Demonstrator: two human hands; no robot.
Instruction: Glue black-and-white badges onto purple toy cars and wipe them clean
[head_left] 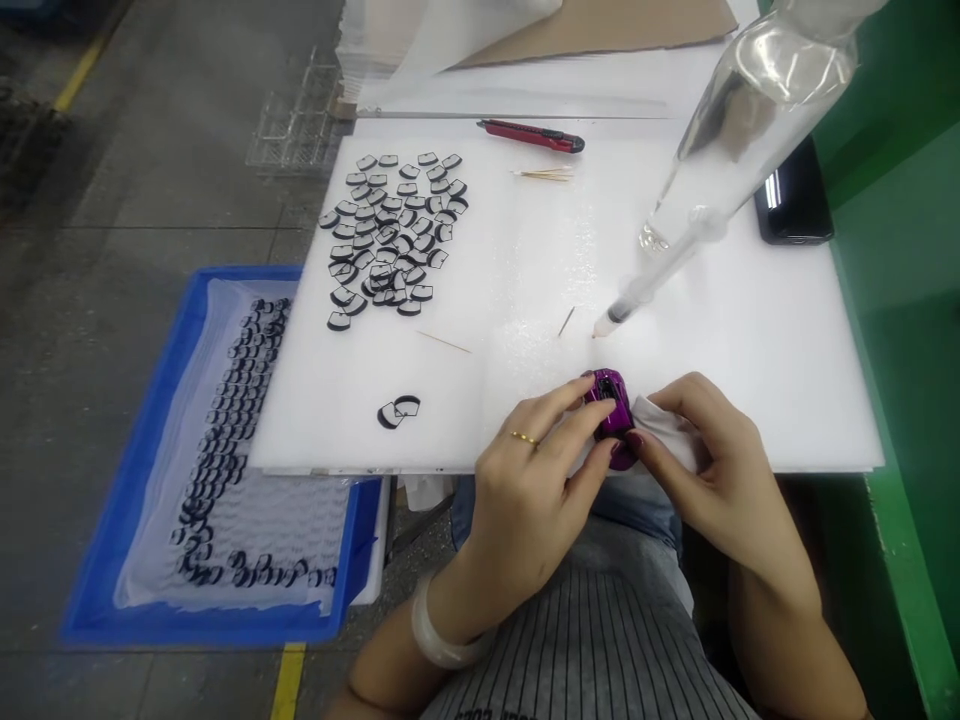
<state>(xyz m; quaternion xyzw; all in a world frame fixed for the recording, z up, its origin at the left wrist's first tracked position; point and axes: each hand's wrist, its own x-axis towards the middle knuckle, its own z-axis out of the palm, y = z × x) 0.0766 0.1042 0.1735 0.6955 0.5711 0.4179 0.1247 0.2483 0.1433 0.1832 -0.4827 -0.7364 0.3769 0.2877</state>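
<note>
Fingers (555, 405) of the left hand (521, 490), seen from the head camera, gripped a small purple piece (609, 385) at the near edge of the white surface (765, 380), probably to steady it. The right hand (724, 455) pinched a crumpled white cloth (670, 428), its thumb tip reaching the piece's lower edge, perhaps as a second support. Just beyond lay a syringe (660, 275), tip toward the hands, likely for easy reach. Two dark-edged parts (388, 415) sat nearer the person than the larger scatter (386, 235) at upper left. A red cutter (529, 135) lay at the far side, presumably out of the way.
</note>
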